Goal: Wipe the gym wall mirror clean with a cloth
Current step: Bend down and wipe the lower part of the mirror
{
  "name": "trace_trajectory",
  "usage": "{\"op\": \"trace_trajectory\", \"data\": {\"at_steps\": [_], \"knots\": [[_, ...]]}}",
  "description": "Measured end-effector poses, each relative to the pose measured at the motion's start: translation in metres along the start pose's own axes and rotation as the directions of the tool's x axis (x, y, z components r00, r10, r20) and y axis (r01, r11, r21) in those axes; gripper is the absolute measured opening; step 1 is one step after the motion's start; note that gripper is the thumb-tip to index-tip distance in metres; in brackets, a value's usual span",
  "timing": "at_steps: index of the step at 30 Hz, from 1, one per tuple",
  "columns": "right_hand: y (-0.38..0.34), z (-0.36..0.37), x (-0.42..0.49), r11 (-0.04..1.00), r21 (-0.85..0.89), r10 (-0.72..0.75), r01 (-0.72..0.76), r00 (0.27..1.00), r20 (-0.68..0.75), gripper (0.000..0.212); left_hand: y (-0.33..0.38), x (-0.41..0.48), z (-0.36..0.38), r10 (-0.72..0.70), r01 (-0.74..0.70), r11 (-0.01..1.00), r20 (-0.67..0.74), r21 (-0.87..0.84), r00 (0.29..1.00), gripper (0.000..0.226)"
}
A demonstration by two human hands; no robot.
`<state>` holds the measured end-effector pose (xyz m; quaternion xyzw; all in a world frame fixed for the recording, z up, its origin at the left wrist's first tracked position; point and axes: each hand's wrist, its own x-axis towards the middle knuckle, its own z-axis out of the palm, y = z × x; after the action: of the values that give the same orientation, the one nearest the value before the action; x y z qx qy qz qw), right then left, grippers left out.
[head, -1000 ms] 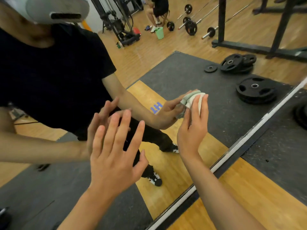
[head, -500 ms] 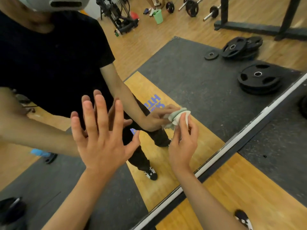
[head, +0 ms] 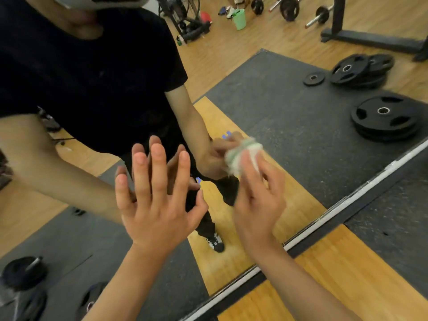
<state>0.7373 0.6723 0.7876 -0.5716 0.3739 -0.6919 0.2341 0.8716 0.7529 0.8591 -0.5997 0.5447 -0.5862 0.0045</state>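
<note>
The wall mirror (head: pixel 289 93) fills most of the view, and its pale bottom frame (head: pixel 347 200) runs diagonally from lower left to upper right. My left hand (head: pixel 155 205) is flat against the glass with fingers spread, meeting its own reflection. My right hand (head: pixel 257 200) presses a bunched white and green cloth (head: pixel 243 156) onto the glass to the right of it. Cloth and fingers are blurred by motion.
In the mirror I see my reflected body in a dark shirt, black weight plates (head: pixel 385 117) on a grey rubber mat, barbells, a rack base and a green bucket (head: pixel 239 18). Below the frame lie wooden floor (head: pixel 347 274) and more grey mat.
My right hand has slid the cloth down the glass and then back toward the right. My left hand stayed flat on the mirror while the view tilted downward.
</note>
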Motion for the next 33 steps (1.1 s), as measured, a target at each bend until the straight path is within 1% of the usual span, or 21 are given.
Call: {"op": "trace_trajectory", "data": {"at_steps": [2, 5, 7, 9, 11, 12, 14, 17, 18, 19, 21, 22, 23, 24, 26, 27, 29, 30, 31, 32, 33], "knots": [[-0.025, 0.011, 0.030, 0.975, 0.055, -0.217, 0.216, 0.976, 0.019, 0.025, -0.001, 0.001, -0.001, 0.014, -0.014, 1.000, 0.003, -0.006, 1.000, 0.090], [-0.016, 0.012, 0.053, 0.914, 0.052, -0.403, 0.403, 0.915, 0.001, 0.023, -0.001, 0.000, -0.001, 0.013, -0.013, 1.000, 0.002, -0.002, 1.000, 0.091], [0.018, -0.002, 0.042, 0.902, 0.017, -0.431, 0.431, 0.898, 0.092, 0.031, -0.001, -0.001, -0.001, 0.012, -0.012, 1.000, -0.003, 0.000, 1.000, 0.090], [0.052, -0.021, 0.024, 0.923, -0.041, -0.369, 0.383, 0.909, 0.196, 0.027, -0.001, -0.002, 0.001, 0.007, -0.007, 1.000, -0.014, -0.003, 1.000, 0.089], [0.059, -0.033, 0.015, 0.941, -0.069, -0.307, 0.331, 0.921, 0.239, 0.025, 0.000, -0.002, 0.001, 0.001, -0.001, 1.000, -0.020, -0.007, 1.000, 0.089], [0.050, -0.030, 0.018, 0.939, -0.055, -0.319, 0.339, 0.920, 0.227, 0.025, 0.000, -0.003, 0.001, 0.000, 0.000, 1.000, -0.023, -0.008, 1.000, 0.090], [0.011, -0.012, 0.041, 0.905, 0.014, -0.422, 0.424, 0.895, 0.148, 0.024, -0.001, -0.002, 0.001, 0.004, -0.004, 1.000, -0.028, -0.002, 1.000, 0.092], [-0.049, 0.012, 0.091, 0.868, 0.085, -0.490, 0.489, 0.872, -0.019, 0.021, -0.001, -0.002, 0.000, 0.005, -0.006, 1.000, -0.015, -0.012, 1.000, 0.093], [-0.053, 0.015, 0.098, 0.870, 0.098, -0.479, 0.483, 0.875, -0.066, 0.021, -0.001, -0.002, 0.000, 0.004, -0.004, 1.000, -0.014, -0.012, 1.000, 0.091], [-0.047, 0.014, 0.096, 0.879, 0.096, -0.462, 0.467, 0.884, -0.074, 0.022, 0.000, -0.002, 0.000, 0.004, -0.004, 1.000, -0.012, -0.009, 1.000, 0.089], [-0.008, 0.002, 0.068, 0.921, 0.035, -0.388, 0.387, 0.922, 0.007, 0.037, -0.001, -0.002, 0.000, 0.006, -0.006, 1.000, -0.013, -0.003, 1.000, 0.087], [0.020, -0.008, 0.048, 0.948, -0.014, -0.317, 0.318, 0.946, 0.069, 0.046, -0.001, -0.002, 0.001, 0.007, -0.008, 1.000, -0.016, -0.002, 1.000, 0.087], [0.047, -0.017, 0.028, 0.973, -0.074, -0.207, 0.217, 0.971, 0.121, 0.050, -0.002, -0.002, 0.002, 0.009, -0.009, 1.000, -0.023, 0.002, 1.000, 0.088], [0.071, -0.027, 0.011, 0.984, -0.141, -0.094, 0.113, 0.986, 0.136, 0.048, -0.002, -0.002, 0.002, 0.008, -0.008, 1.000, -0.030, 0.006, 1.000, 0.089], [0.096, -0.035, -0.003, 0.972, -0.222, 0.085, -0.075, 0.996, 0.033, 0.037, -0.001, -0.002, 0.004, 0.003, -0.003, 1.000, -0.043, 0.011, 0.999, 0.091], [0.097, -0.032, -0.002, 0.961, -0.211, 0.171, -0.177, 0.984, -0.045, 0.036, -0.001, -0.002, 0.004, 0.002, -0.001, 1.000, -0.047, 0.014, 0.999, 0.091], [0.075, -0.015, 0.012, 0.934, -0.100, 0.320, -0.344, 0.926, -0.201, 0.039, 0.000, -0.002, 0.004, -0.004, 0.004, 1.000, -0.050, 0.009, 0.999, 0.090], [0.053, -0.004, 0.019, 0.929, -0.033, 0.350, -0.369, 0.904, -0.246, 0.040, 0.000, -0.003, 0.003, -0.010, 0.011, 1.000, -0.046, 0.004, 0.999, 0.089], [0.027, 0.007, 0.025, 0.939, 0.019, 0.336, -0.343, 0.907, -0.254, 0.042, 0.000, -0.003, 0.003, -0.016, 0.016, 1.000, -0.040, 0.000, 0.999, 0.088], [0.000, 0.015, 0.029, 0.965, 0.055, 0.263, -0.257, 0.939, -0.223, 0.041, 0.000, -0.004, 0.003, -0.017, 0.017, 1.000, -0.036, -0.001, 0.999, 0.088], [-0.022, 0.020, 0.031, 0.989, 0.071, 0.137, -0.127, 0.976, -0.167, 0.035, 0.000, -0.004, 0.002, -0.015, 0.015, 1.000, -0.032, 0.003, 0.999, 0.088]]}}
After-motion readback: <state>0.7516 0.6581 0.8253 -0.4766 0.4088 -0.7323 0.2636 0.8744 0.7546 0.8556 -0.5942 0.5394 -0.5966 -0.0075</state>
